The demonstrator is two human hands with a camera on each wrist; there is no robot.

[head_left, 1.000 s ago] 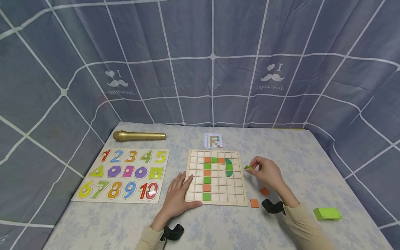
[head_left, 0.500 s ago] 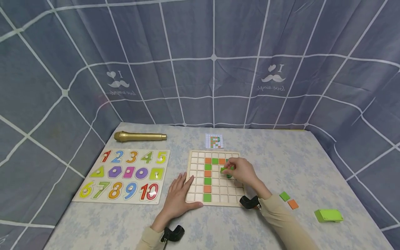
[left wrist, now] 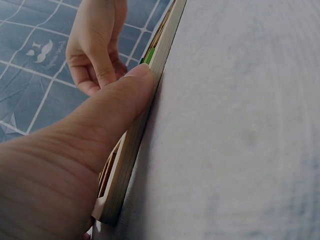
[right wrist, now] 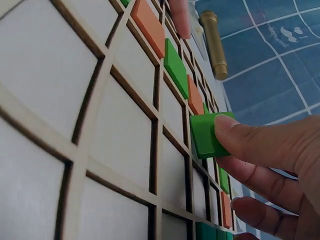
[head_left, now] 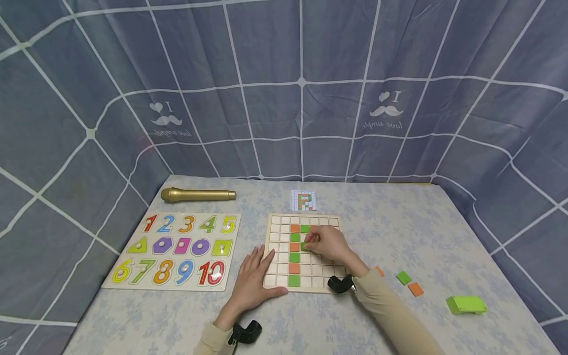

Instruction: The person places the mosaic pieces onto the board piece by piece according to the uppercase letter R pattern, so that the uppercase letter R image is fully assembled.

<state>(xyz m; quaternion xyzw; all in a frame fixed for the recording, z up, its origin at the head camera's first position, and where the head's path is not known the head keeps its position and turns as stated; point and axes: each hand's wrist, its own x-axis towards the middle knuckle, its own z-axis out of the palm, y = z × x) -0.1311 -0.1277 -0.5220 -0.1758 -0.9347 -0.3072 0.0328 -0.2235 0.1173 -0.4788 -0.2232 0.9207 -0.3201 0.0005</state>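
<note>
My right hand [head_left: 330, 244] pinches a square green tile [right wrist: 206, 136] between thumb and fingers. The tile is tilted above the wooden grid board [head_left: 317, 282], beside a column of alternating orange and green tiles. An orange tile [right wrist: 195, 95] in that column lies close to the held tile. My left hand [head_left: 253, 283] rests at the board's left side, its thumb [left wrist: 122, 97] along the near edge. In the head view, my right hand covers part of the tiles at the upper right of the grid.
Loose tiles, one green [head_left: 404, 278] and one orange [head_left: 415, 289], lie right of the board, near a green block [head_left: 466, 304]. A pattern card [head_left: 303, 200] sits behind it. Leftward are a number puzzle [head_left: 173, 249] and a gold microphone [head_left: 198, 195].
My right hand has carried the green tile leftward from beside the board to above the grid, near the tile column. My left hand has stayed in place.
</note>
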